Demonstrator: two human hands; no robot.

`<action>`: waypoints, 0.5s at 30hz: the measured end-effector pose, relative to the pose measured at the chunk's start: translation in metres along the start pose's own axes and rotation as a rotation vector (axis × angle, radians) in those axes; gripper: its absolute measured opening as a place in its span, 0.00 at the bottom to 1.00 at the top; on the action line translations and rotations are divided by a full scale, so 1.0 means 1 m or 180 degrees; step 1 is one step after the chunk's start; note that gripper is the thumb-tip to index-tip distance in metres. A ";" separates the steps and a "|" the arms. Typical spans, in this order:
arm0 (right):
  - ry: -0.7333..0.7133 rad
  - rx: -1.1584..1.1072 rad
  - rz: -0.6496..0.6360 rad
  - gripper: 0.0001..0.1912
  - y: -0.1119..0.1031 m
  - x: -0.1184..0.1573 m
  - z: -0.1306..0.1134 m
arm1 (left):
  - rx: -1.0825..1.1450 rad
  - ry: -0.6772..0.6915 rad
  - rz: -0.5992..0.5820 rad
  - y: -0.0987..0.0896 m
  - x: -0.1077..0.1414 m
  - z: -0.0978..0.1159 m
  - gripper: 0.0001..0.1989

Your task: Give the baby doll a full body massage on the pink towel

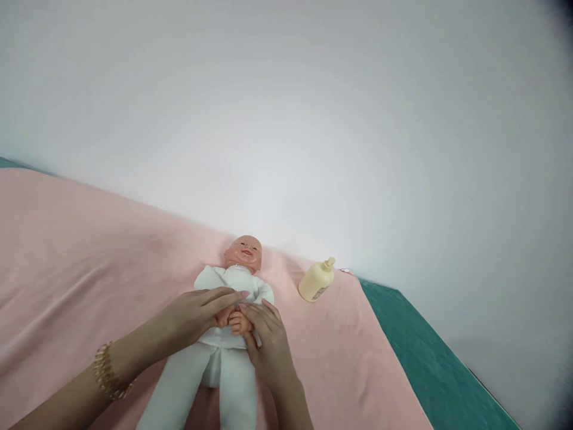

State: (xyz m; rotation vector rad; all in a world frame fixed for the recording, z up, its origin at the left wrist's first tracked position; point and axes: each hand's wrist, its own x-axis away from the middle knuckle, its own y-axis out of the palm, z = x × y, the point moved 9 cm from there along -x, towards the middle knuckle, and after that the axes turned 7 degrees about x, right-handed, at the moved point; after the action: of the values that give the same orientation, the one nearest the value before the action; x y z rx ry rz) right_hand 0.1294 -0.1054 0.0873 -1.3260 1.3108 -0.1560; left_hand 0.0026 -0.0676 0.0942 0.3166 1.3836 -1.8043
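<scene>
A baby doll (237, 370) in white clothes lies on its back, its bald head toward the wall. Over the doll's chest, my left hand (199, 313) rests on the arm at the left, fingers closed around it and pointing right. My right hand (268, 340) is wrapped over the doll's other forearm, with the thumb below. Both small doll hands (239, 322) meet at the middle of its belly, between my hands. A beaded bracelet (107, 371) circles my left wrist.
A pale yellow pump bottle (317, 282) stands right of the doll on a pink cloth (340, 352). Green surface (425, 346) shows beyond the cloth's right edge. Behind everything rises a white wall (286, 119).
</scene>
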 end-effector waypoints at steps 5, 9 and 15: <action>0.0342 -0.0533 0.0232 0.25 -0.003 0.003 0.012 | -0.0111 0.0001 0.0113 -0.009 -0.002 0.001 0.21; 0.1585 -0.1389 0.1041 0.19 -0.022 0.017 0.052 | -0.0065 -0.0291 0.0159 -0.024 -0.004 -0.008 0.13; 0.3048 -0.2516 0.2327 0.27 -0.038 0.064 0.123 | -0.0225 -0.1048 0.1091 -0.075 0.011 -0.042 0.15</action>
State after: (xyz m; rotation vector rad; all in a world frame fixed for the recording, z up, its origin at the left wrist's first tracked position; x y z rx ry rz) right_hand 0.2647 -0.0906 0.0429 -1.3234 2.7985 0.3181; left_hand -0.0700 -0.0311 0.1231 0.1941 1.0847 -1.4468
